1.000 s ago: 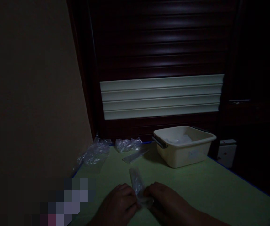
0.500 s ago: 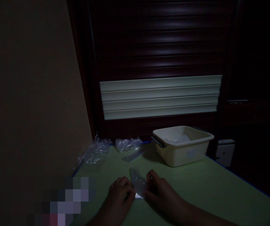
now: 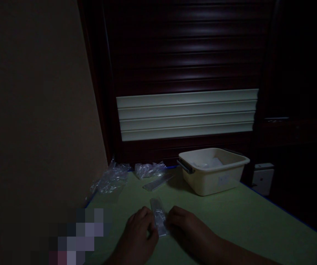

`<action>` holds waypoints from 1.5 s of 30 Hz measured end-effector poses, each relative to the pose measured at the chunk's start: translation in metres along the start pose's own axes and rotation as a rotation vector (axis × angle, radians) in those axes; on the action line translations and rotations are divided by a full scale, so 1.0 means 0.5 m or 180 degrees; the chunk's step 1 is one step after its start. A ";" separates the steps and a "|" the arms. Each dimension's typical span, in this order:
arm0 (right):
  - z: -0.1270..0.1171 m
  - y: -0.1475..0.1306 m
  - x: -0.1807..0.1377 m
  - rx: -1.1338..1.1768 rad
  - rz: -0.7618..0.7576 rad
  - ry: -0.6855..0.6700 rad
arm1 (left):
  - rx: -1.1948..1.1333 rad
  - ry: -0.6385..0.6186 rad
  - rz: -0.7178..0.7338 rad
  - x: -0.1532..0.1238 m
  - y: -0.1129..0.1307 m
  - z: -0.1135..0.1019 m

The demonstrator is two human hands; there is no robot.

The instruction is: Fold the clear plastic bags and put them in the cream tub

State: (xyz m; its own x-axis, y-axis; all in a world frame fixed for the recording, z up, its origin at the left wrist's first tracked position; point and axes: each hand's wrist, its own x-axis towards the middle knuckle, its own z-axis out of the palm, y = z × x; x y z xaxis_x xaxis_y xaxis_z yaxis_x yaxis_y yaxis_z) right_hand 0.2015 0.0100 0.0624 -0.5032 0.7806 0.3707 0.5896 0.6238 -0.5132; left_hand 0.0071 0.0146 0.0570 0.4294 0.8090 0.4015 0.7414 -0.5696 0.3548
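A small clear plastic bag (image 3: 159, 216), narrow and flat, lies on the light green table between my hands. My left hand (image 3: 141, 232) has its fingers curled, with thumb and forefinger pinching the bag's left edge. On the other side, my right hand (image 3: 188, 229) is closed over the bag's right edge, its fingertips partly hidden. Just beyond lies another flat clear plastic strip or bag (image 3: 158, 182), which neither hand touches.
Crumpled clear plastic (image 3: 113, 178) lies at the table's back left corner, with more crumpled plastic (image 3: 149, 170) beside it. A cream plastic basin (image 3: 213, 184) with dark handles stands at the back right, pale contents inside. A wall (image 3: 50, 110) borders the left.
My right hand has come down onto the bag's right edge. The bag's lifted right side now lies flatter, and the bag looks straighter. My left hand has barely moved.
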 end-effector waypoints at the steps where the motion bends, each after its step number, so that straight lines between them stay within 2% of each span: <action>1: 0.001 0.000 0.000 -0.0050 0.0014 -0.0019 | -0.0010 -0.0004 0.0006 -0.001 0.001 -0.001; 8: -0.001 -0.006 -0.003 -0.0264 -0.0078 -0.0018 | -0.0124 -0.0193 0.0066 -0.003 0.007 -0.010; 15: -0.009 -0.017 -0.006 -0.0419 -0.0034 -0.0048 | -0.0537 -0.0260 0.0392 -0.001 -0.001 -0.005; 19: -0.002 -0.006 -0.008 -0.0513 -0.0043 0.0075 | -0.0269 -0.0190 0.0751 -0.010 -0.014 0.003; 23: -0.005 -0.007 -0.009 -0.0423 0.0012 0.0015 | 0.0082 -0.0296 0.0833 -0.016 -0.020 0.006; 28: -0.016 -0.019 -0.013 -0.0235 0.0092 -0.0024 | 0.0065 -0.0373 0.1002 -0.013 -0.014 -0.002; 34: -0.014 -0.015 -0.016 -0.0367 0.0089 0.0034 | 0.0178 -0.0525 0.0724 -0.012 -0.018 0.001; 40: -0.024 -0.024 -0.017 -0.0913 0.0141 -0.0105 | 0.0055 -0.0615 0.0799 -0.011 -0.009 -0.009; 45: -0.038 -0.030 -0.015 -0.0944 0.0099 -0.0243 | 0.0099 -0.0567 0.0698 -0.012 -0.004 -0.012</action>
State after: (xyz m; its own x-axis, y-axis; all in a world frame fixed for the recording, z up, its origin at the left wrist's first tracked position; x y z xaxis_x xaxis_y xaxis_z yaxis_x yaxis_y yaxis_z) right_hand 0.2085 -0.0045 0.0818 -0.5213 0.8013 0.2934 0.7585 0.5927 -0.2709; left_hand -0.0002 0.0097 0.0591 0.6631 0.6813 0.3100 0.6351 -0.7313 0.2488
